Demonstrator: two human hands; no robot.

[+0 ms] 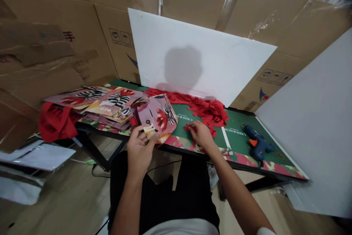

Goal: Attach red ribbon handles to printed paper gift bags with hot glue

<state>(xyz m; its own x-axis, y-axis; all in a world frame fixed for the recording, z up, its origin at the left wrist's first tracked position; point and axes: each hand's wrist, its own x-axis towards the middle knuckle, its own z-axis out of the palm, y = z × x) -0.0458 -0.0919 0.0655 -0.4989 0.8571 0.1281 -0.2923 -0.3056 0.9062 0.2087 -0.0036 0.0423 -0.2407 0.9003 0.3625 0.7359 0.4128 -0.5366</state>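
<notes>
1. Many flat printed bags (110, 105) lie stacked at the table's (239, 132) left end, apparently unworked.
2. One flowered bag (158, 117) stands opened at the near edge; the left hand (140, 149) grips its lower corner, fingers closed on it.
3. The right hand (200, 134) pinches a red ribbon (189, 128) from the red pile (209, 110).
4. The glue gun (257, 143) lies apart at right, untouched; I judge this bag's ribbon not yet attached.
</notes>
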